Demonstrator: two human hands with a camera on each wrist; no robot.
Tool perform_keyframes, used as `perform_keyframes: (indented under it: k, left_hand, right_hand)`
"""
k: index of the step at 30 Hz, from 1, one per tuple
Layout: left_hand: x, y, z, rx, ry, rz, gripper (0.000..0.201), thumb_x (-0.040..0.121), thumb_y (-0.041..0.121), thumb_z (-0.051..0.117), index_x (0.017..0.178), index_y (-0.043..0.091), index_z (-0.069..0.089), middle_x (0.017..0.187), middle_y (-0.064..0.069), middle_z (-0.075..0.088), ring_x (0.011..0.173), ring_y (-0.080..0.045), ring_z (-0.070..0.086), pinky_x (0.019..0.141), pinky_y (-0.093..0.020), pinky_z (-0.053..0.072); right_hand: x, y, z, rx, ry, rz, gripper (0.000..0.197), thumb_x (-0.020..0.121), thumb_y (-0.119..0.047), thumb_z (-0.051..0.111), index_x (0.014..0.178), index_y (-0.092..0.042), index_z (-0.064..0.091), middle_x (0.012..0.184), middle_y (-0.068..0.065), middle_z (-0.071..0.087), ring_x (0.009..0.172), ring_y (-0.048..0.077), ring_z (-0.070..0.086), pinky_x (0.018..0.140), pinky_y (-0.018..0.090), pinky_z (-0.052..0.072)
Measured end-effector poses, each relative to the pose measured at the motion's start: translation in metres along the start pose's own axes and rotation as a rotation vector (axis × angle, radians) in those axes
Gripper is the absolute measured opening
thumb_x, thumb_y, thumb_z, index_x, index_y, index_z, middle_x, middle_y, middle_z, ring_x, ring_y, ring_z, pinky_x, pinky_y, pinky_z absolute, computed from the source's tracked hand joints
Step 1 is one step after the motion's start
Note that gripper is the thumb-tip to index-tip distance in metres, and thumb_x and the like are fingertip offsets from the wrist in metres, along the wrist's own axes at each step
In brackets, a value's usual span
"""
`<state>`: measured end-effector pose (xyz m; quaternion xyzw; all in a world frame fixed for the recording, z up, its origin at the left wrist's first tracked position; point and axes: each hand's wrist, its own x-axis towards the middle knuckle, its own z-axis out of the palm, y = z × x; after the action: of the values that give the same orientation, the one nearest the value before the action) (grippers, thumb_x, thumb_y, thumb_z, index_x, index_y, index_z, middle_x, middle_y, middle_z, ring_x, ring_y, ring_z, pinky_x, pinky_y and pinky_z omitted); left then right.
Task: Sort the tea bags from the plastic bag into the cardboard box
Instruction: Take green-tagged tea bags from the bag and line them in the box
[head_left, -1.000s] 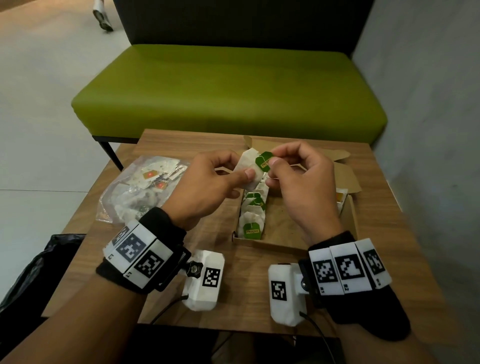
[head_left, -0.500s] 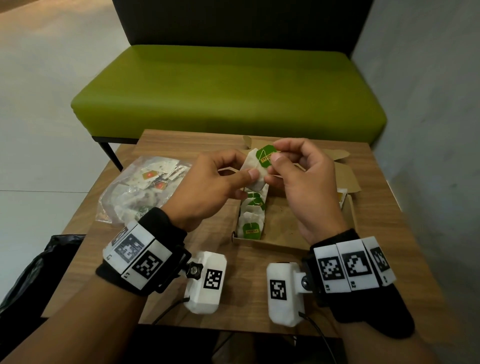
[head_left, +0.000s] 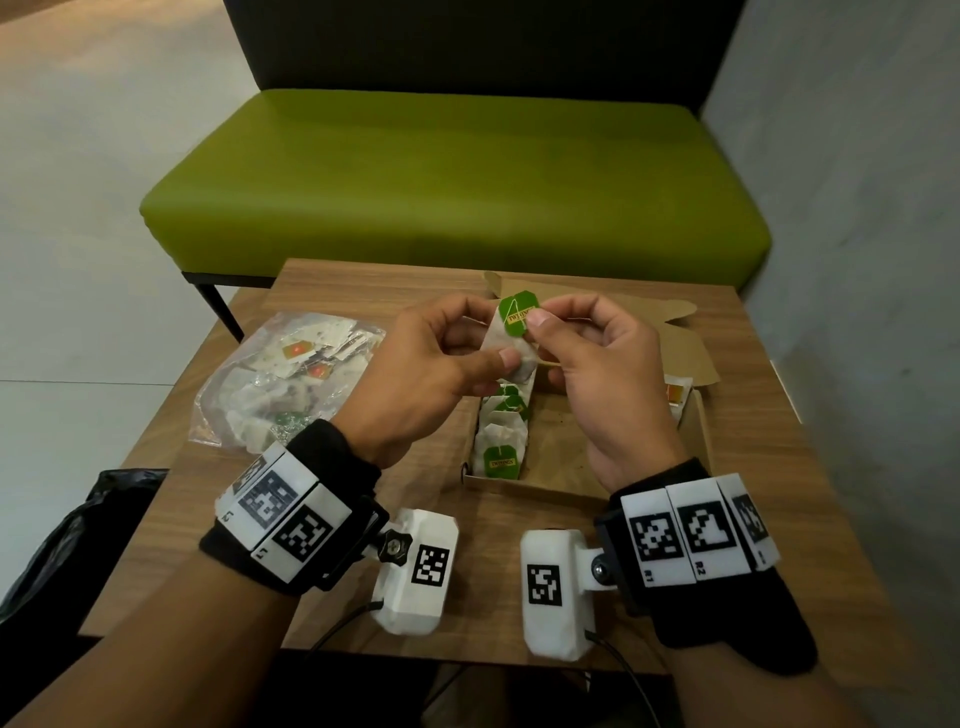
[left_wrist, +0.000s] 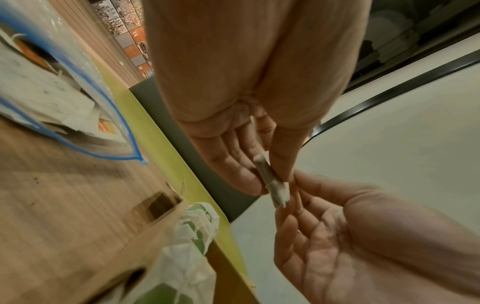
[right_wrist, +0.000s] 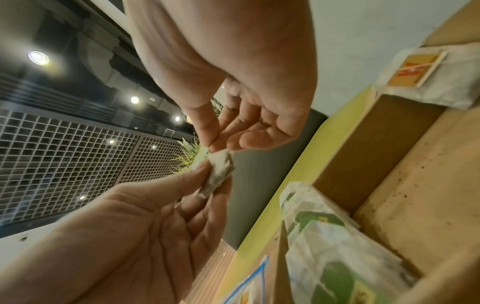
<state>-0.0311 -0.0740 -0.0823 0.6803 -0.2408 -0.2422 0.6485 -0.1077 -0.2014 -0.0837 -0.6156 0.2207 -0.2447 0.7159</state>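
Note:
Above the open cardboard box (head_left: 576, 480), both hands hold one white tea bag (head_left: 506, 345) with a green tag (head_left: 519, 314). My left hand (head_left: 498, 356) pinches the paper pouch (left_wrist: 270, 181) between thumb and fingers. My right hand (head_left: 540, 317) pinches the tag's edge (right_wrist: 205, 153) with thumb and forefinger. A row of green-tagged tea bags (head_left: 501, 447) stands along the box's left side, and an orange-tagged one (head_left: 678, 392) leans at its right wall. The clear plastic bag (head_left: 280, 384) of mixed tea bags lies on the table to the left.
The small wooden table (head_left: 779, 467) backs onto a green bench (head_left: 457, 176), with a grey wall on the right. The box's flaps (head_left: 670, 338) lie open behind my hands. A black bag (head_left: 67, 545) sits on the floor at the left.
Both hands have lifted the tea bag slightly higher over the box. The green tag has turned to face up more fully, and my right fingers now pinch it at its edge.

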Motion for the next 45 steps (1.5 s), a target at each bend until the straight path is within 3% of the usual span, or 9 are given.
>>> perform_keyframes:
  k: [6, 12, 21, 25, 32, 35, 38, 41, 45]
  left_hand:
    - [-0.001, 0.005, 0.003, -0.05, 0.028, 0.024, 0.024, 0.086, 0.023, 0.068, 0.106, 0.011, 0.065, 0.093, -0.011, 0.075, 0.085, -0.021, 0.073, 0.072, -0.033, 0.06]
    - [0.0, 0.001, 0.001, -0.066, 0.081, 0.025, 0.006, 0.093, 0.014, 0.064, 0.098, 0.012, 0.067, 0.088, -0.005, 0.074, 0.08, -0.018, 0.072, 0.071, -0.033, 0.06]
    - [0.0, 0.001, 0.001, -0.091, 0.087, 0.007, 0.013, 0.083, 0.012, 0.073, 0.095, 0.015, 0.068, 0.083, -0.006, 0.072, 0.079, -0.018, 0.072, 0.068, -0.031, 0.058]
    - [0.001, 0.0, 0.001, -0.074, 0.12, 0.01, 0.014, 0.082, 0.009, 0.074, 0.093, 0.014, 0.068, 0.084, -0.008, 0.072, 0.079, -0.021, 0.071, 0.073, -0.04, 0.058]
    - [0.001, 0.001, 0.0, -0.035, 0.148, 0.04, 0.015, 0.081, 0.008, 0.076, 0.093, 0.014, 0.068, 0.082, -0.005, 0.072, 0.074, -0.017, 0.07, 0.064, -0.03, 0.058]
    - [0.001, -0.001, 0.001, 0.023, 0.166, 0.041, 0.013, 0.083, 0.016, 0.076, 0.093, 0.016, 0.068, 0.082, -0.002, 0.072, 0.075, -0.015, 0.07, 0.062, -0.027, 0.057]
    - [0.003, -0.005, -0.003, 0.143, 0.176, -0.007, 0.02, 0.09, 0.034, 0.067, 0.098, 0.016, 0.067, 0.093, -0.008, 0.072, 0.075, -0.013, 0.068, 0.061, -0.023, 0.057]
    - [0.007, -0.012, -0.012, 0.253, 0.168, -0.115, 0.026, 0.094, 0.042, 0.061, 0.097, 0.017, 0.066, 0.093, -0.008, 0.072, 0.07, -0.009, 0.065, 0.06, -0.022, 0.052]
    - [0.007, -0.023, -0.013, 0.472, 0.069, -0.205, 0.018, 0.089, 0.033, 0.07, 0.096, 0.017, 0.064, 0.089, -0.001, 0.068, 0.076, -0.014, 0.068, 0.065, -0.028, 0.058]
  right_hand:
    - [-0.001, 0.006, 0.002, -0.037, 0.045, 0.019, 0.008, 0.091, -0.013, 0.072, 0.088, -0.018, 0.067, 0.094, 0.005, 0.072, 0.083, 0.011, 0.066, 0.065, 0.02, 0.05]
    - [-0.002, 0.005, 0.002, -0.048, 0.009, 0.067, 0.011, 0.092, -0.014, 0.07, 0.085, -0.021, 0.065, 0.091, 0.0, 0.067, 0.085, 0.014, 0.064, 0.062, 0.02, 0.049]
    - [-0.003, 0.005, 0.004, 0.025, -0.026, 0.085, 0.008, 0.092, -0.01, 0.071, 0.088, -0.016, 0.066, 0.087, 0.001, 0.071, 0.077, 0.01, 0.063, 0.053, 0.016, 0.046]
    - [-0.003, 0.004, 0.004, 0.056, -0.031, 0.112, 0.008, 0.092, -0.012, 0.071, 0.085, -0.015, 0.067, 0.073, -0.008, 0.067, 0.064, 0.002, 0.058, 0.052, 0.017, 0.044]
    - [-0.002, 0.008, 0.005, 0.052, -0.048, 0.164, 0.005, 0.094, -0.013, 0.069, 0.099, -0.013, 0.068, 0.068, -0.008, 0.065, 0.062, 0.002, 0.057, 0.054, 0.019, 0.048]
    - [-0.001, 0.009, 0.002, 0.037, -0.062, 0.155, 0.006, 0.095, -0.009, 0.067, 0.096, -0.014, 0.07, 0.069, -0.009, 0.067, 0.063, 0.002, 0.057, 0.055, 0.019, 0.048]
    - [0.001, 0.008, -0.007, -0.047, -0.007, 0.106, 0.011, 0.096, -0.01, 0.066, 0.092, -0.02, 0.068, 0.076, -0.009, 0.069, 0.063, -0.002, 0.061, 0.055, 0.016, 0.048]
    - [0.007, 0.011, -0.021, -0.234, 0.07, 0.052, 0.016, 0.096, -0.013, 0.066, 0.086, -0.026, 0.066, 0.088, -0.003, 0.07, 0.077, 0.005, 0.063, 0.066, 0.023, 0.052]
    - [0.017, 0.02, -0.035, -0.429, 0.068, 0.125, 0.015, 0.094, -0.016, 0.067, 0.085, -0.027, 0.066, 0.089, -0.003, 0.07, 0.087, 0.015, 0.066, 0.085, 0.04, 0.059]
